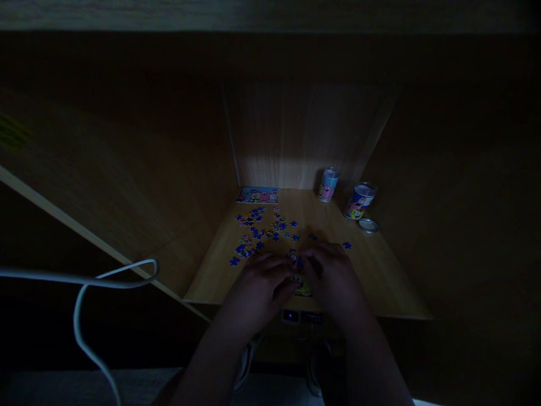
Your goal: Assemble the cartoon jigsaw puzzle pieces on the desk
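My left hand (264, 282) and my right hand (332, 276) meet near the front edge of the wooden shelf. The right fingers pinch a blue-backed puzzle piece (300, 261). Curled fingers of the left hand press in at the other side, around small pieces that are mostly hidden. Below the fingertips lies a yellow-green patch of puzzle (302, 286), partly covered by both hands. Loose puzzle pieces (279, 225), many blue side up, are scattered beyond and to the left. One blue piece (347, 246) rests just right of my right hand.
A cartoon picture card (257, 195) lies at the back left. At the back right stand two cartoon-printed cans (328, 185), with a round metal lid (368, 226) beside the nearer one. Wooden panels enclose the shelf. A white cable (80, 316) loops at the left.
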Demonstrator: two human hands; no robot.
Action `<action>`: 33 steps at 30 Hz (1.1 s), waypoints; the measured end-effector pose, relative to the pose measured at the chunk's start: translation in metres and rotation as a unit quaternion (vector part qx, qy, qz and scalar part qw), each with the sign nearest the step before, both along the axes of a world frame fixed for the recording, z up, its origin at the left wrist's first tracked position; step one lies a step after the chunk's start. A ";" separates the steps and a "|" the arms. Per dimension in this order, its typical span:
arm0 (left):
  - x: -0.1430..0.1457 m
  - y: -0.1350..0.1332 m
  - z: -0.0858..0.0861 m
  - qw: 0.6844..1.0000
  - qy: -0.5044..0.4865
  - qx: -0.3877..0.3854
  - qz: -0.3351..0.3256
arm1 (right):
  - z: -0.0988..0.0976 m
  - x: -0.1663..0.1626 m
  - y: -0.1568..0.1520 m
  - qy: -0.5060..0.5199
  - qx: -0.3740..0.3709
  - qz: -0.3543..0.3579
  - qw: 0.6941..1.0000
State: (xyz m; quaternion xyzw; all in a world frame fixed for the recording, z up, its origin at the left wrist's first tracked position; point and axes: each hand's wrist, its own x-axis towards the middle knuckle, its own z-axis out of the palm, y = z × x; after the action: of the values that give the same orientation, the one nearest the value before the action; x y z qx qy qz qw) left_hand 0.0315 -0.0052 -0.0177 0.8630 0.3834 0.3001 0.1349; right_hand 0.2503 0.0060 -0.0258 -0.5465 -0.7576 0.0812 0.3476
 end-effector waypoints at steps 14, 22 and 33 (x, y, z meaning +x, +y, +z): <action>0.007 -0.012 0.008 0.995 0.099 0.021 0.019 | -0.011 0.004 0.001 0.058 0.049 -0.168 0.983; 0.008 -0.012 0.012 0.994 0.106 0.000 0.022 | -0.010 0.003 0.001 0.028 0.042 -0.148 0.988; 0.008 -0.012 0.005 0.989 0.107 0.034 0.091 | -0.009 0.003 0.001 0.008 0.027 -0.137 0.990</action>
State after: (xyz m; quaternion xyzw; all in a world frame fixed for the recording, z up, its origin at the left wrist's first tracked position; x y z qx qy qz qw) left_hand 0.0397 -0.0172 -0.0123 0.8560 0.4618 0.2297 0.0355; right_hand 0.2528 0.0073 -0.0351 -0.6347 -0.6749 0.0168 0.3761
